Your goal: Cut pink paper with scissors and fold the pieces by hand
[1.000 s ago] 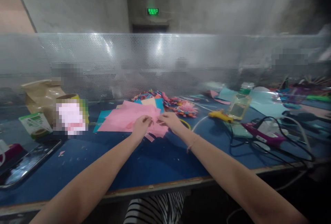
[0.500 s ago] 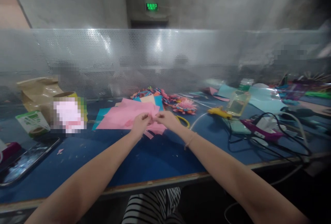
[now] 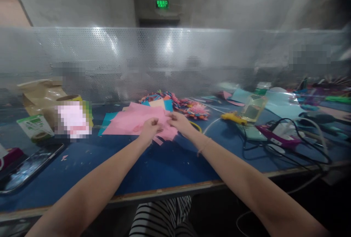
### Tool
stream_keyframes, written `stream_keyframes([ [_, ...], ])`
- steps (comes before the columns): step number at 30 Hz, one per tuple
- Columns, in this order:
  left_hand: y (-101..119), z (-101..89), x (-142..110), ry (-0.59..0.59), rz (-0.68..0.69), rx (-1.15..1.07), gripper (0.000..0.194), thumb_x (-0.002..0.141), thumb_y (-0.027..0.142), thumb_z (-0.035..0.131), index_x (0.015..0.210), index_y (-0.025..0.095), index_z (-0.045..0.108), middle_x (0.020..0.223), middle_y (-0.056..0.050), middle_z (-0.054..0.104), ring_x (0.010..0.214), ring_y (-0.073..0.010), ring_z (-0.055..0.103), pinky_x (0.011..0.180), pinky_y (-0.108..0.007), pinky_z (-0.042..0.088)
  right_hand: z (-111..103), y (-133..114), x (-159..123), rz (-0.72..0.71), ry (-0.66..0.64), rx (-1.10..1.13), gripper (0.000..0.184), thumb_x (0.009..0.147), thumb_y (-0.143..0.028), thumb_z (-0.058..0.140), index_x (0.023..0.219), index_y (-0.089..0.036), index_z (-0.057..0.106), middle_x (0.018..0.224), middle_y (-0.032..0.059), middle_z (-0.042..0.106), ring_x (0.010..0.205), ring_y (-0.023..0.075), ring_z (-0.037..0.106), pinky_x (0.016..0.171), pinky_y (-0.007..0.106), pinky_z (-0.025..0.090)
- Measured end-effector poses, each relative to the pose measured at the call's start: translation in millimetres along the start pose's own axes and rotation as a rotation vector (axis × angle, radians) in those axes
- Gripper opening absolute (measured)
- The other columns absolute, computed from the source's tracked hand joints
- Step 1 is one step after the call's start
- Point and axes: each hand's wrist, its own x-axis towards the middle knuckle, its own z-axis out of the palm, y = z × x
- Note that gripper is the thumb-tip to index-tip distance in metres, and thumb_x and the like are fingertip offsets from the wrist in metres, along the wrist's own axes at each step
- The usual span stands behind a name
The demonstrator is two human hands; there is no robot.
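Observation:
My left hand (image 3: 149, 130) is over the front of a stack of pink paper sheets (image 3: 128, 121), its thumb and fingers pinched together on what looks like a small piece of pink paper. To its right, my right hand (image 3: 179, 123) has its fingers bent and drawn together above the same stack. Pink behind its fingertips hides what they hold, if anything. Narrow pink strips (image 3: 158, 140) stick out at the near edge, below the hands. Blue paper (image 3: 107, 122) shows under the stack on the left.
Behind the stack lie fringed, multicoloured paper pieces (image 3: 196, 109). A yellow glue gun (image 3: 234, 118), a clear bottle (image 3: 253, 108) and a purple power strip (image 3: 278, 136) with cables occupy the right. A phone (image 3: 30, 169), a small box (image 3: 35, 128) and a brown bag (image 3: 41, 96) stand left.
My hands, close together at the fingertips before, are now farther apart, the right one slightly higher and to the right. The pink stack stays in place.

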Motion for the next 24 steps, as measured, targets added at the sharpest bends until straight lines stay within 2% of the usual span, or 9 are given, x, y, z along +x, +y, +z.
stream_keyframes([
  [3, 0, 0.5, 0, 0.009, 0.002, -0.018, 0.026, 0.045, 0.011, 0.062, 0.059, 0.015, 0.04, 0.049, 0.009, 0.036, 0.046, -0.0038, 0.044, 0.057, -0.025, 0.047, 0, 1, 0, -0.06, 0.002, 0.04, 0.031, 0.053, -0.014, 0.056, 0.084, -0.015, 0.055, 0.081, 0.002, 0.057, 0.07, 0.0098, 0.05, 0.062, 0.023, 0.041],
  [9, 3, 2.9, -5, -0.032, -0.028, -0.167, 0.029, 0.045, 0.009, 0.062, 0.057, 0.015, 0.036, 0.052, 0.007, 0.039, 0.052, -0.0044, 0.048, 0.067, -0.028, 0.047, 5, 1, -4, 0.035, -0.062, 0.205, 0.035, 0.053, -0.015, 0.056, 0.088, -0.016, 0.052, 0.06, -0.0057, 0.049, 0.052, 0.0057, 0.044, 0.053, 0.022, 0.038],
  [13, 4, 1.4, -5, -0.081, -0.003, -0.168, 0.026, 0.047, 0.009, 0.06, 0.055, 0.016, 0.036, 0.05, 0.007, 0.039, 0.051, -0.0053, 0.048, 0.067, -0.03, 0.047, 5, -3, -5, 0.056, -0.052, 0.192, 0.023, 0.052, -0.015, 0.057, 0.076, -0.015, 0.054, 0.059, -0.005, 0.05, 0.052, 0.0061, 0.047, 0.054, 0.022, 0.04],
  [16, 5, -1.0, -4, -0.105, 0.022, -0.134, 0.016, 0.05, 0.013, 0.057, 0.062, 0.014, 0.047, 0.055, 0.004, 0.048, 0.053, -0.0082, 0.053, 0.063, -0.03, 0.047, 4, -6, -5, 0.087, -0.053, 0.22, 0.019, 0.054, -0.015, 0.055, 0.073, -0.017, 0.056, 0.062, -0.0042, 0.053, 0.053, 0.0062, 0.048, 0.054, 0.023, 0.042],
  [18, 6, -1.8, -3, -0.117, 0.036, -0.124, 0.019, 0.051, 0.013, 0.054, 0.07, 0.014, 0.052, 0.058, 0.002, 0.052, 0.053, -0.0095, 0.054, 0.06, -0.029, 0.046, 4, -7, -5, 0.075, -0.053, 0.252, 0.017, 0.053, -0.014, 0.053, 0.069, -0.017, 0.058, 0.061, -0.0041, 0.053, 0.052, 0.0058, 0.048, 0.054, 0.022, 0.042],
  [24, 13, -0.3, -5, -0.115, 0.01, -0.198, 0.014, 0.052, 0.013, 0.047, 0.065, 0.015, 0.049, 0.056, 0.002, 0.054, 0.05, -0.0104, 0.055, 0.059, -0.031, 0.047, 2, -9, -4, 0.087, -0.059, 0.398, 0.01, 0.052, -0.013, 0.05, 0.055, -0.014, 0.059, 0.054, -0.0012, 0.054, 0.054, 0.0081, 0.049, 0.062, 0.027, 0.044],
])
